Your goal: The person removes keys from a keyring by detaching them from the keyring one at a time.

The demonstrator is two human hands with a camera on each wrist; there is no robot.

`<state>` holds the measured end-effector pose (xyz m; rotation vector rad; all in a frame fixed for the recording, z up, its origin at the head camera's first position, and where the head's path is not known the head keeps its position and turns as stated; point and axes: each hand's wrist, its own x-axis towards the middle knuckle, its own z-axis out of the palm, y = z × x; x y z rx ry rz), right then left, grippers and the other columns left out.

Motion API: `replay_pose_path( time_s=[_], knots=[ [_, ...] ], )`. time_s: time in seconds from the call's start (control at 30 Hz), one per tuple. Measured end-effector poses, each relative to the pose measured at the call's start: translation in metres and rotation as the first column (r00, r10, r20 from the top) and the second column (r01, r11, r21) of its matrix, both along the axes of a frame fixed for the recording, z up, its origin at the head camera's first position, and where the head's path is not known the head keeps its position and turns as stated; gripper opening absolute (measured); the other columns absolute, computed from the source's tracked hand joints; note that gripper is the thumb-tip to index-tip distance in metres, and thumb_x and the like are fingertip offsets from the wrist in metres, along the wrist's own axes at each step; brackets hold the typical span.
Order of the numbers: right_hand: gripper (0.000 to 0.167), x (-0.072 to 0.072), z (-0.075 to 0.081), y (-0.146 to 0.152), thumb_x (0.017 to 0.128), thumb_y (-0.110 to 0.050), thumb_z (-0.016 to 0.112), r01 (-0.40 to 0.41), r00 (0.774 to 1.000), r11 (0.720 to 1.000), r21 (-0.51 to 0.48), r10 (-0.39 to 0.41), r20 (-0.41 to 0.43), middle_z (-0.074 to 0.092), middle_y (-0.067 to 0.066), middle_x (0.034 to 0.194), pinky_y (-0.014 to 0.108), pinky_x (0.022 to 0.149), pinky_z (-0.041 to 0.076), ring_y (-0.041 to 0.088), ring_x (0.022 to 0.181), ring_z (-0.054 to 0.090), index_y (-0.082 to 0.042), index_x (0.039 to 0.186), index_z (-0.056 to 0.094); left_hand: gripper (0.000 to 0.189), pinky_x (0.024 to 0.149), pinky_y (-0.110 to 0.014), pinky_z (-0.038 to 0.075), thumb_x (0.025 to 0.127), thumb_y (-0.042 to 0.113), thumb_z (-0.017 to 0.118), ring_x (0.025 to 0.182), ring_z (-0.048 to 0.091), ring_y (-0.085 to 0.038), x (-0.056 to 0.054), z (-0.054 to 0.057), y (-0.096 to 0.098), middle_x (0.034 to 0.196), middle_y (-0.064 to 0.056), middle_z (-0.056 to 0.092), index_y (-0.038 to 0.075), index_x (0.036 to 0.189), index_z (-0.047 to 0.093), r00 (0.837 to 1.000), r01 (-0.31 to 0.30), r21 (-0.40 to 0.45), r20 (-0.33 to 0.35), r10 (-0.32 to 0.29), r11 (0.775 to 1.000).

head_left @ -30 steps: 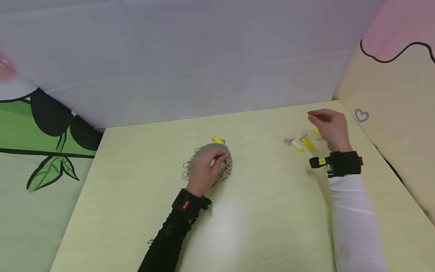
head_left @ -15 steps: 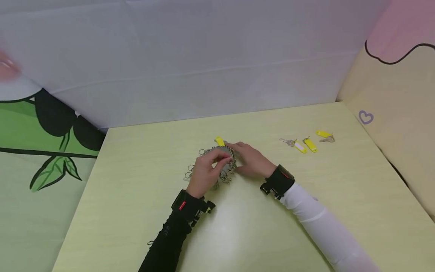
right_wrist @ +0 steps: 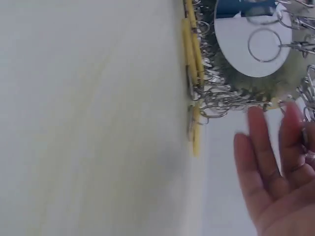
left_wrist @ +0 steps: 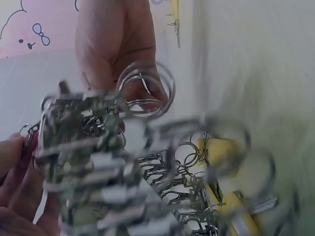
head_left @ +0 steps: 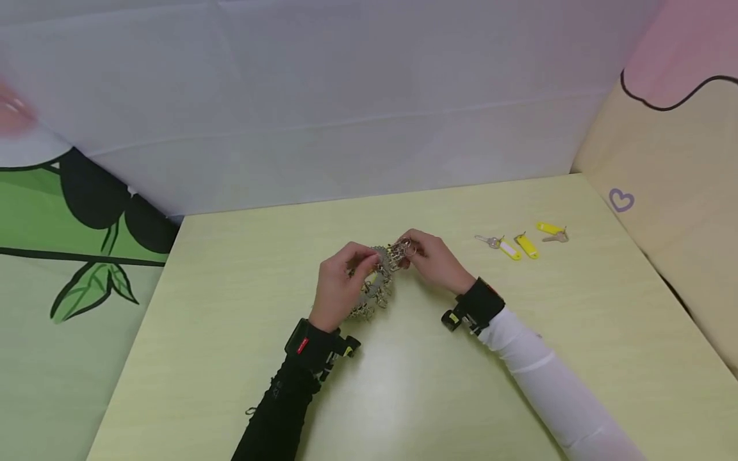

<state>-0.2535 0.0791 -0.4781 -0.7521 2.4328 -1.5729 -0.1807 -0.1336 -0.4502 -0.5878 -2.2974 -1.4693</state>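
Observation:
A round grey disc hung all round with metal clasps and split rings (head_left: 380,282) is tilted up off the table between both hands. My left hand (head_left: 339,282) bends over its left side; thumb and fingertips pinch a small clasp (left_wrist: 30,132) in the left wrist view. My right hand (head_left: 434,259) is at the disc's right edge, fingers curled round a bunch of clasps and rings (head_left: 403,251). In the right wrist view, two of its fingers (right_wrist: 261,152) extend loosely, and the disc's white and blue label (right_wrist: 253,46) shows. Yellow key tags (left_wrist: 236,216) lie close behind the clasps.
To the right on the pale table (head_left: 461,371) lie a key with a yellow-edged tag (head_left: 510,250), a yellow tag (head_left: 526,246), and a key (head_left: 556,237) beside another yellow tag (head_left: 549,228). A cloth wall (head_left: 323,109) borders the back edge.
My right hand has come leftward from above the keys to the disc and taken hold of its clasps. The disc has tilted up; my left hand has stayed over it.

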Motion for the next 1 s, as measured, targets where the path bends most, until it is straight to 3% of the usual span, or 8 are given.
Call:
replay_pose_path(
  time_s=[0.13, 0.27, 0.43, 0.57, 0.7, 0.83, 0.9, 1.0],
  knots=[
    [0.019, -0.001, 0.005, 0.004, 0.109, -0.011, 0.054, -0.007, 0.998, 0.997, -0.074, 0.011, 0.058, 0.07, 0.016, 0.092, 0.049, 0.08, 0.055, 0.031, 0.082, 0.069, 0.0, 0.116, 0.068, 0.009, 0.068, -0.023, 0.053, 0.102, 0.01, 0.065, 0.08, 0.075, -0.031, -0.001, 0.001, 0.001, 0.099, -0.012, 0.074, 0.003, 0.107, 0.068, 1.0, -0.014, 0.021, 0.016, 0.013, 1.0],
    [0.02, -0.003, 0.005, 0.005, 0.109, -0.013, 0.055, -0.019, 0.993, 0.992, -0.126, 0.033, 0.109, 0.068, 0.014, 0.088, 0.041, 0.083, 0.056, 0.026, 0.084, 0.067, 0.001, 0.115, 0.068, 0.01, 0.071, -0.028, 0.053, 0.105, 0.011, 0.062, 0.086, 0.076, -0.028, -0.001, 0.001, 0.0, 0.102, -0.012, 0.073, 0.003, 0.11, 0.064, 0.996, 0.007, 0.004, 0.085, -0.008, 1.0],
    [0.017, 0.0, 0.004, 0.003, 0.108, -0.009, 0.055, -0.032, 0.985, 0.98, -0.196, 0.064, 0.162, 0.064, 0.012, 0.093, 0.03, 0.084, 0.06, 0.015, 0.083, 0.065, 0.003, 0.114, 0.066, 0.006, 0.09, -0.039, 0.058, 0.105, 0.016, 0.062, 0.099, 0.069, -0.022, -0.002, -0.004, -0.003, 0.103, -0.005, 0.07, 0.011, 0.108, 0.062, 0.968, 0.104, -0.13, 0.242, -0.07, 0.986],
    [0.017, 0.004, 0.005, 0.0, 0.108, -0.009, 0.055, -0.043, 0.986, 0.98, -0.196, 0.074, 0.152, 0.065, 0.015, 0.096, 0.028, 0.085, 0.06, 0.015, 0.084, 0.065, 0.003, 0.113, 0.066, 0.022, 0.08, -0.032, 0.057, 0.1, 0.027, 0.073, 0.086, 0.061, -0.017, -0.003, -0.01, 0.0, 0.094, -0.005, 0.061, 0.009, 0.102, 0.06, 0.967, 0.072, -0.271, 0.256, 0.0, 0.96],
    [0.016, 0.006, 0.006, -0.001, 0.107, -0.009, 0.058, -0.038, 0.99, 0.985, -0.168, 0.06, 0.125, 0.068, 0.016, 0.099, 0.031, 0.085, 0.061, 0.014, 0.085, 0.068, 0.002, 0.111, 0.068, 0.039, 0.058, -0.027, 0.042, 0.097, 0.038, 0.075, 0.065, 0.051, -0.014, 0.002, -0.015, 0.006, 0.081, -0.003, 0.056, 0.007, 0.103, 0.052, 0.932, 0.054, -0.36, 0.354, 0.083, 0.931],
    [0.015, 0.004, 0.007, 0.001, 0.105, -0.006, 0.061, -0.067, 0.991, 0.986, -0.155, 0.084, 0.108, 0.072, 0.017, 0.102, 0.04, 0.087, 0.062, 0.02, 0.085, 0.073, 0.004, 0.112, 0.07, 0.037, 0.06, -0.028, 0.041, 0.1, 0.031, 0.07, 0.066, 0.05, -0.015, 0.004, -0.019, 0.009, 0.084, -0.005, 0.057, 0.002, 0.111, 0.051, 0.877, 0.116, -0.335, 0.476, 0.062, 0.935],
    [0.018, 0.002, 0.006, 0.003, 0.104, -0.004, 0.061, -0.089, 0.989, 0.983, -0.161, 0.107, 0.106, 0.071, 0.019, 0.107, 0.044, 0.09, 0.061, 0.026, 0.091, 0.075, 0.003, 0.118, 0.068, 0.034, 0.066, -0.028, 0.043, 0.099, 0.024, 0.069, 0.073, 0.052, -0.015, 0.002, -0.018, 0.009, 0.089, -0.004, 0.059, -0.001, 0.115, 0.054, 0.869, 0.108, -0.303, 0.491, 0.058, 0.947],
    [0.031, -0.002, 0.002, 0.007, 0.106, -0.003, 0.057, -0.106, 0.988, 0.985, -0.138, 0.12, 0.101, 0.067, 0.02, 0.12, 0.046, 0.097, 0.058, 0.034, 0.108, 0.072, -0.001, 0.137, 0.06, 0.031, 0.074, -0.03, 0.044, 0.096, 0.018, 0.07, 0.078, 0.054, -0.017, 0.0, -0.013, 0.004, 0.091, -0.005, 0.064, -0.001, 0.118, 0.059, 0.87, 0.079, -0.237, 0.49, 0.049, 0.968]
  ],
)
